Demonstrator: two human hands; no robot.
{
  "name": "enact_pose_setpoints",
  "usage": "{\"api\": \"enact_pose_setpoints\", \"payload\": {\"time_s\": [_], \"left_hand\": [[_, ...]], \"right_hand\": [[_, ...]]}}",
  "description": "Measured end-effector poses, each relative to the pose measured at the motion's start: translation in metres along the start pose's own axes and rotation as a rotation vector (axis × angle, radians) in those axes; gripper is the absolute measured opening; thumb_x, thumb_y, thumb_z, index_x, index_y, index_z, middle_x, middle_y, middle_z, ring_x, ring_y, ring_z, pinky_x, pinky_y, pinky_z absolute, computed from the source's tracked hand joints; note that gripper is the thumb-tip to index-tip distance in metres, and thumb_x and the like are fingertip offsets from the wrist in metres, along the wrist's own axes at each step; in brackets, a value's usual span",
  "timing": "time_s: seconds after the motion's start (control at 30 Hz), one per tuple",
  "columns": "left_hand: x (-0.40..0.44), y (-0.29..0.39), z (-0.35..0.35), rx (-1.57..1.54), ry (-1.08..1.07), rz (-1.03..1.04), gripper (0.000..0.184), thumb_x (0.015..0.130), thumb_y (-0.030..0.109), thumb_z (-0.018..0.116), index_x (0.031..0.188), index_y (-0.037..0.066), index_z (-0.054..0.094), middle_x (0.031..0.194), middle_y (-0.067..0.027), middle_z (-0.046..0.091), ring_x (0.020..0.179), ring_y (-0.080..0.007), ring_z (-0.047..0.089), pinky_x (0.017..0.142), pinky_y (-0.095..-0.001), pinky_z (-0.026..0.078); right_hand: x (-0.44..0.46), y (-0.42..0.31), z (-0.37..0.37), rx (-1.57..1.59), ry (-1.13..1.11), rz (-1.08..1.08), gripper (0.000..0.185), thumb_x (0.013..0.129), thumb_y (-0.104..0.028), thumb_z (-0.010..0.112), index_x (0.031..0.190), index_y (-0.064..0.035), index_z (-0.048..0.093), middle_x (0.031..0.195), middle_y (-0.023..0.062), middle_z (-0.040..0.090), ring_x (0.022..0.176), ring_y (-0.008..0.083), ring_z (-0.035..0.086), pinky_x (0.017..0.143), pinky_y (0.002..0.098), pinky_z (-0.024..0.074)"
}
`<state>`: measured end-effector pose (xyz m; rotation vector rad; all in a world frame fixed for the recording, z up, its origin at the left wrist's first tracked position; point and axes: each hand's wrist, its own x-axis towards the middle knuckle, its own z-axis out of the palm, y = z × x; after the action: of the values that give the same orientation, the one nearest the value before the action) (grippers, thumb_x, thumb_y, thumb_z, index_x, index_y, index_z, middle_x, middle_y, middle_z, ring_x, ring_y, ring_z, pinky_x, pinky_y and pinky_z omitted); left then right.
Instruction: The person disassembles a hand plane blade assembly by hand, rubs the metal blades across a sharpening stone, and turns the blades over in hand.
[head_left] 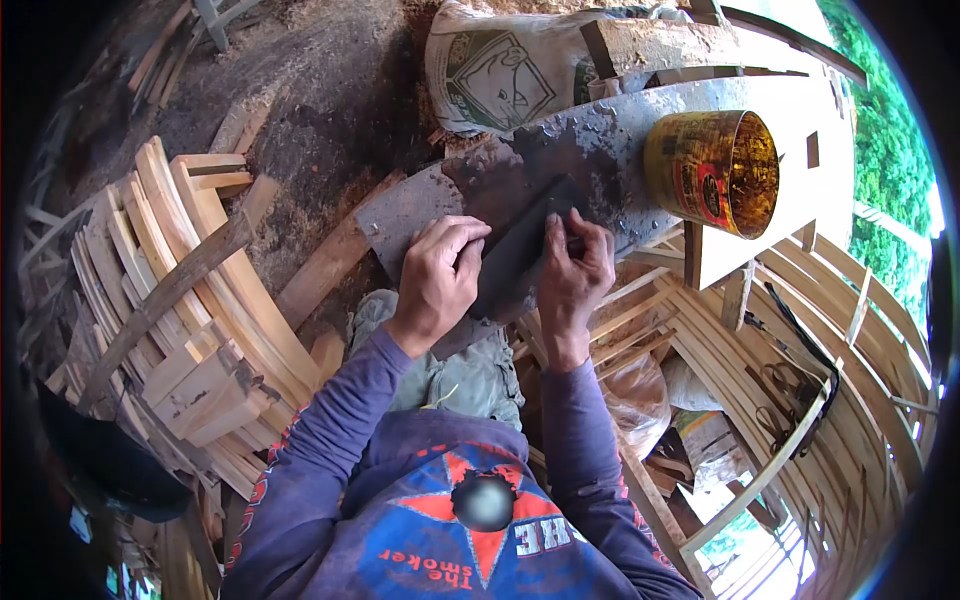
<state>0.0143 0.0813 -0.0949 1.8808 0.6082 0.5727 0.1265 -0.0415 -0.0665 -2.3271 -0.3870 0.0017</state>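
A dark, thin, flat sheet (513,258), possibly sandpaper, lies slanted over the board in front of me. My left hand (440,275) is closed, with its thumb and fingertips pinched at the sheet's left edge; what lies between them is partly hidden. On the other side, my right hand (578,270) pinches the sheet's right edge between thumb and fingers. Beneath is a stained, worn board (610,150) with flaking grey patches. A translucent amber tub (690,170) with a red label stands on the board, beyond my right hand.
A printed white sack (500,75) lies at the board's far side, beside a wood block (660,48). Stacked wooden slats (215,270) stand at left. Curved wooden pieces (830,310) and a black cable (825,395) are at right. Sawdust covers the ground.
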Motion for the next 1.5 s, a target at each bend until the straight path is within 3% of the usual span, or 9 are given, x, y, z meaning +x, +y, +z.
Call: {"api": "enact_pose_setpoints", "payload": {"time_s": [0.17, 0.27, 0.43, 0.63, 0.77, 0.93, 1.1, 1.27, 1.5], "left_hand": [[0.001, 0.000, 0.000, -0.017, -0.005, -0.027, 0.012, 0.091, -0.001, 0.067, 0.103, 0.000, 0.072, 0.106, -0.0132, 0.073, 0.099, -0.0307, 0.071, 0.088, -0.0388, 0.056], [0.000, 0.000, 0.001, -0.021, -0.025, -0.020, 0.012, 0.091, -0.001, 0.067, 0.102, 0.001, 0.072, 0.106, -0.0130, 0.073, 0.099, -0.0308, 0.071, 0.088, -0.0388, 0.056], [0.001, -0.001, -0.002, -0.027, -0.017, -0.015, 0.013, 0.091, -0.001, 0.067, 0.103, 0.000, 0.072, 0.106, -0.0128, 0.073, 0.099, -0.0306, 0.071, 0.087, -0.0381, 0.056], [0.001, 0.002, -0.001, 0.009, -0.031, -0.001, 0.012, 0.092, -0.001, 0.067, 0.103, 0.001, 0.072, 0.107, -0.0138, 0.073, 0.100, -0.0308, 0.071, 0.089, -0.0383, 0.056], [0.002, -0.002, -0.002, -0.030, -0.023, -0.005, 0.012, 0.092, -0.001, 0.067, 0.103, 0.000, 0.072, 0.107, -0.0137, 0.073, 0.101, -0.0306, 0.071, 0.090, -0.0383, 0.056], [0.002, 0.001, -0.002, 0.012, -0.055, 0.004, 0.011, 0.092, -0.001, 0.067, 0.102, 0.000, 0.072, 0.108, -0.0135, 0.073, 0.100, -0.0304, 0.071, 0.090, -0.0381, 0.056], [0.003, -0.005, -0.005, -0.056, -0.041, -0.010, 0.012, 0.092, -0.001, 0.067, 0.103, 0.000, 0.072, 0.108, -0.0138, 0.073, 0.100, -0.0300, 0.071, 0.089, -0.0377, 0.056], [0.000, -0.003, -0.001, -0.014, -0.075, 0.005, 0.012, 0.092, 0.000, 0.067, 0.103, 0.000, 0.072, 0.107, -0.0133, 0.074, 0.099, -0.0298, 0.071, 0.089, -0.0379, 0.056], [0.002, -0.002, -0.003, -0.012, -0.075, -0.006, 0.012, 0.092, -0.001, 0.066, 0.103, -0.001, 0.072, 0.109, -0.0136, 0.074, 0.100, -0.0294, 0.072, 0.089, -0.0372, 0.056]], "right_hand": [[-0.010, 0.003, -0.004, -0.006, -0.015, 0.047, 0.016, 0.091, -0.007, 0.078, 0.103, 0.0001, 0.072, 0.100, 0.0141, 0.069, 0.089, 0.0247, 0.066, 0.079, 0.0346, 0.0533], [0.013, 0.006, 0.005, 0.016, 0.045, -0.095, 0.018, 0.091, -0.009, 0.079, 0.105, 0.0006, 0.073, 0.098, 0.0139, 0.069, 0.086, 0.0230, 0.067, 0.075, 0.0344, 0.0543], [-0.013, 0.005, -0.002, -0.013, 0.007, -0.005, 0.021, 0.091, -0.012, 0.079, 0.107, 0.0001, 0.073, 0.098, 0.0138, 0.068, 0.087, 0.0229, 0.067, 0.074, 0.0350, 0.0550], [0.022, -0.001, 0.009, -0.003, 0.074, -0.129, 0.018, 0.091, -0.011, 0.078, 0.104, 0.0003, 0.072, 0.099, 0.0161, 0.067, 0.088, 0.0286, 0.067, 0.078, 0.0386, 0.0540], [-0.034, 0.015, 0.002, 0.017, 0.056, -0.109, 0.017, 0.091, -0.007, 0.077, 0.107, -0.0002, 0.072, 0.097, 0.0157, 0.067, 0.087, 0.0298, 0.067, 0.076, 0.0386, 0.0539], [0.018, 0.001, 0.015, 0.011, 0.111, -0.100, 0.018, 0.092, -0.010, 0.079, 0.106, -0.0010, 0.073, 0.098, 0.0148, 0.067, 0.089, 0.0263, 0.067, 0.077, 0.0355, 0.0541], [-0.039, 0.007, 0.001, 0.045, 0.049, 0.009, 0.021, 0.092, -0.011, 0.079, 0.108, -0.0001, 0.073, 0.099, 0.0150, 0.067, 0.091, 0.0274, 0.068, 0.077, 0.0376, 0.0551], [0.018, 0.005, 0.020, 0.037, 0.134, -0.136, 0.025, 0.092, -0.012, 0.079, 0.112, 0.0000, 0.071, 0.103, 0.0162, 0.067, 0.092, 0.0301, 0.067, 0.078, 0.0388, 0.0554], [-0.024, 0.011, 0.006, 0.008, 0.086, -0.051, 0.024, 0.092, -0.012, 0.078, 0.112, -0.0010, 0.071, 0.100, 0.0165, 0.066, 0.090, 0.0308, 0.066, 0.078, 0.0400, 0.0546]]}}
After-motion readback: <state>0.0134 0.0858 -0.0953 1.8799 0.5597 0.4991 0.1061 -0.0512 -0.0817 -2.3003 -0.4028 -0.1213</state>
